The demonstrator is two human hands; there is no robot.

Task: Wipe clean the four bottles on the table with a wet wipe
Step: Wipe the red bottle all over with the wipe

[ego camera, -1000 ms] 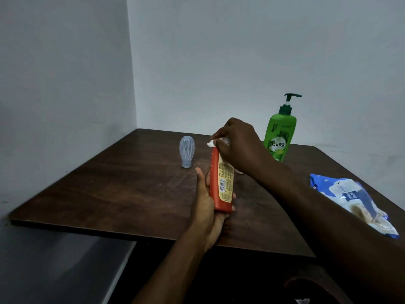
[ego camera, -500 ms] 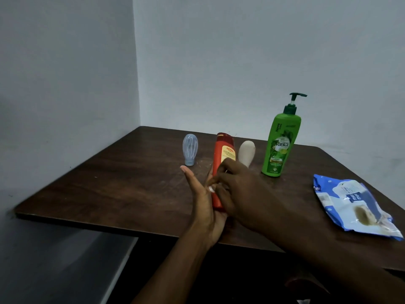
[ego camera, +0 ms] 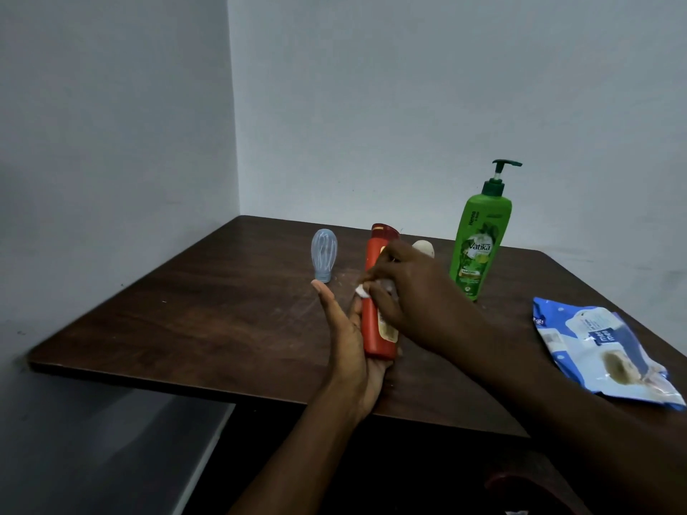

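Fingers (ego camera: pixel 376 273) of the right hand (ego camera: pixel 412 299) are clamped on a balled white wipe (ego camera: pixel 360 290), pressing it to the upper middle of the red bottle (ego camera: pixel 374 330). The left hand (ego camera: pixel 349 343) backs the bottle from the other side: its fingers (ego camera: pixel 328 304) lie straight along the body, the base sits in the palm, and what looks like a thumb tip hooks round the base. The bottle is held nearly upright just above the near edge of the bench (ego camera: pixel 178 328).

A second ago the wipe was at the bottle's cap; half a second ago it was low on the body; it now sits mid-height again. That reads as strokes running up and down the length, so this bottle is probably mid-clean rather than finished, and its back face, against the left palm, likely still needs a pass.

Behind the red bottle and to its left stands the clear bottle (ego camera: pixel 324 254). Just behind it, largely hidden by the right hand, is the white bottle (ego camera: pixel 423 248); further right of it stands the green bottle (ego camera: pixel 479 250). None is being touched, and whether any has been wiped cannot be told. Well to the right of the red bottle lies the blue pack (ego camera: pixel 602 351).
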